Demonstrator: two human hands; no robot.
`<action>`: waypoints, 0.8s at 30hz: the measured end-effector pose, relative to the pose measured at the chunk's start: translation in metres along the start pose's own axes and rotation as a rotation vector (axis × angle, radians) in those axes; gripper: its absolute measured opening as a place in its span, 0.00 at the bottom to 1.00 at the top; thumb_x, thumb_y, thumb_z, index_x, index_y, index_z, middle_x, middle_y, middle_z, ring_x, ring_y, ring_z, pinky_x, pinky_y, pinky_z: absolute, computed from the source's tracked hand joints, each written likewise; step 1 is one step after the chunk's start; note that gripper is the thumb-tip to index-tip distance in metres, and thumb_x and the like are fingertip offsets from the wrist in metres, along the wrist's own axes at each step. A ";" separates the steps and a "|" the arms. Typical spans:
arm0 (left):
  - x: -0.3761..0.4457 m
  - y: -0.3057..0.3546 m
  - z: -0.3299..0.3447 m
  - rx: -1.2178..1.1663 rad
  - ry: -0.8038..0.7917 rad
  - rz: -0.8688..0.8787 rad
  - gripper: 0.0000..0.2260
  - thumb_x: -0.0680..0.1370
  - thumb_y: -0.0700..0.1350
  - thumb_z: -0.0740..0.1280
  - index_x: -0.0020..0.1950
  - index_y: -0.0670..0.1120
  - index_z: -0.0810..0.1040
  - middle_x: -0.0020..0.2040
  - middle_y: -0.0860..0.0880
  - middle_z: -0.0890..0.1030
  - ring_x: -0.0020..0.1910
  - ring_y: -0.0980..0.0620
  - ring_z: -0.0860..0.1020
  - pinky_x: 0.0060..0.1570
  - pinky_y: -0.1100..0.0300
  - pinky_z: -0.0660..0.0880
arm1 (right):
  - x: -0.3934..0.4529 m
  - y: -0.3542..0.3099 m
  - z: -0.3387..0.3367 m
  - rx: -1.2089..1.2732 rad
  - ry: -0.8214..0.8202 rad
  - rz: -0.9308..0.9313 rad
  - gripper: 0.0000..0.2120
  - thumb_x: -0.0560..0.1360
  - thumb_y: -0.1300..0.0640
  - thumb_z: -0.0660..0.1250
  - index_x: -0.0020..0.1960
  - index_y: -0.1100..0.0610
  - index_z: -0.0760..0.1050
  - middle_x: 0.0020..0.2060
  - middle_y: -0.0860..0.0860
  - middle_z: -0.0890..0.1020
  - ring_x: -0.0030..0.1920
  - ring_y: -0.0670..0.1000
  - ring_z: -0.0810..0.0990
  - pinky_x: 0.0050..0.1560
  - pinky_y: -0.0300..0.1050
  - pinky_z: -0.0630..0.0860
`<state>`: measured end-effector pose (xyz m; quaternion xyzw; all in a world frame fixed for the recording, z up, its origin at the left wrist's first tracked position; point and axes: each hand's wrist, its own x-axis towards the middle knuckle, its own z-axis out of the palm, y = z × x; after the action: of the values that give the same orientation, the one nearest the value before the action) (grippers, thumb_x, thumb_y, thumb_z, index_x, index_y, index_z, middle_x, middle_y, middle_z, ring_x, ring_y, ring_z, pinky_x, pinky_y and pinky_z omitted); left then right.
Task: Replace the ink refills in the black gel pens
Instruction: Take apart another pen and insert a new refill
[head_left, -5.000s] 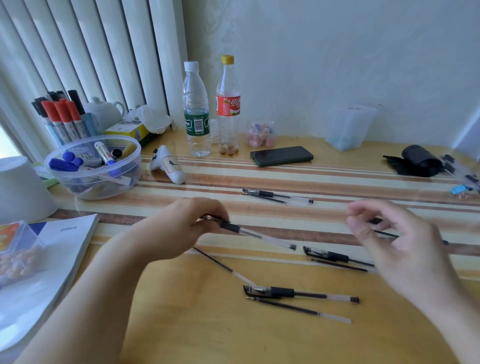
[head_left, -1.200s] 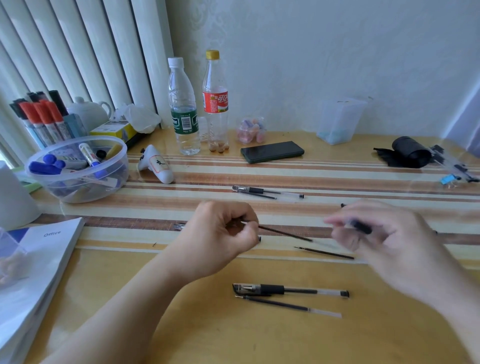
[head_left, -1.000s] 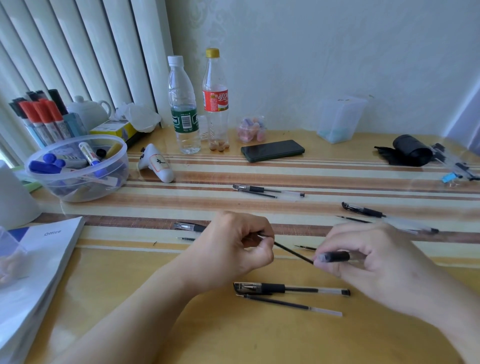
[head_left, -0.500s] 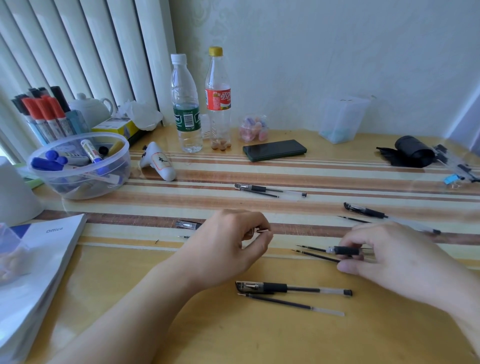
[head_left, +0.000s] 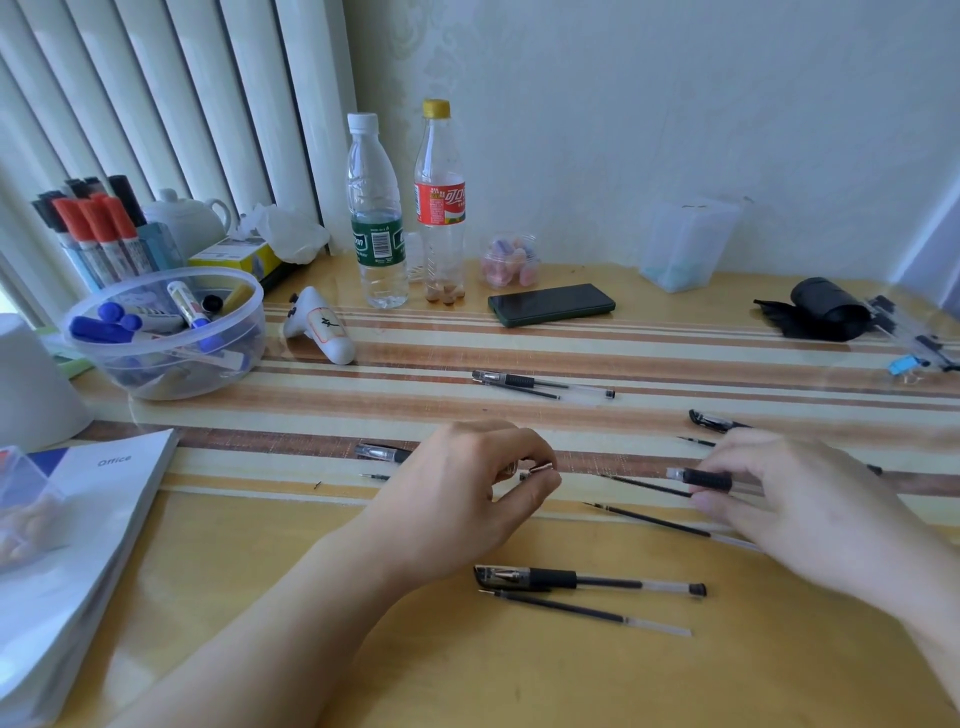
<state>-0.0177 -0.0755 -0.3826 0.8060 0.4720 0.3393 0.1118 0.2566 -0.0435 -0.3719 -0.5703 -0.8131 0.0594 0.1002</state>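
Both hands have dropped to the worktop (head_left: 571, 686) since a second ago. Bare wood lies open toward the near edge. Left hand (head_left: 467, 499) pinches a small metal tip (head_left: 543, 469); right hand (head_left: 810, 499) fingers hold a pen barrel (head_left: 701, 478), lying left-right. Three whole pens and several refills lie left-right around them.

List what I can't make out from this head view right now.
- Small metal tip in the left hand: too small to identify.
- Pen barrel under the right hand: far end hidden by fingers.
- Pen behind the left hand: mostly hidden.
- Clear items at the right edge: cut off.
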 end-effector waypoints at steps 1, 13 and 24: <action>0.000 0.001 0.000 -0.010 0.021 0.007 0.05 0.78 0.48 0.67 0.47 0.49 0.81 0.37 0.53 0.78 0.35 0.55 0.73 0.35 0.59 0.72 | -0.002 -0.004 -0.001 -0.008 0.026 -0.020 0.03 0.73 0.41 0.67 0.43 0.38 0.78 0.44 0.30 0.77 0.41 0.37 0.76 0.38 0.43 0.76; 0.000 0.007 -0.004 0.282 -0.099 0.250 0.08 0.79 0.50 0.64 0.45 0.49 0.80 0.37 0.54 0.78 0.36 0.51 0.73 0.39 0.55 0.72 | -0.016 -0.046 -0.005 0.216 0.120 -0.218 0.07 0.69 0.38 0.67 0.41 0.40 0.77 0.44 0.33 0.79 0.33 0.45 0.80 0.34 0.45 0.78; 0.003 -0.002 -0.015 0.202 0.104 0.086 0.08 0.79 0.47 0.63 0.45 0.47 0.80 0.38 0.55 0.78 0.37 0.52 0.72 0.37 0.55 0.72 | -0.008 -0.021 -0.014 0.365 0.179 -0.124 0.12 0.75 0.36 0.54 0.47 0.33 0.76 0.32 0.35 0.80 0.33 0.41 0.78 0.30 0.37 0.70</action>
<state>-0.0279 -0.0738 -0.3715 0.8139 0.4741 0.3359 -0.0092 0.2431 -0.0588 -0.3548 -0.4946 -0.8103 0.1485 0.2771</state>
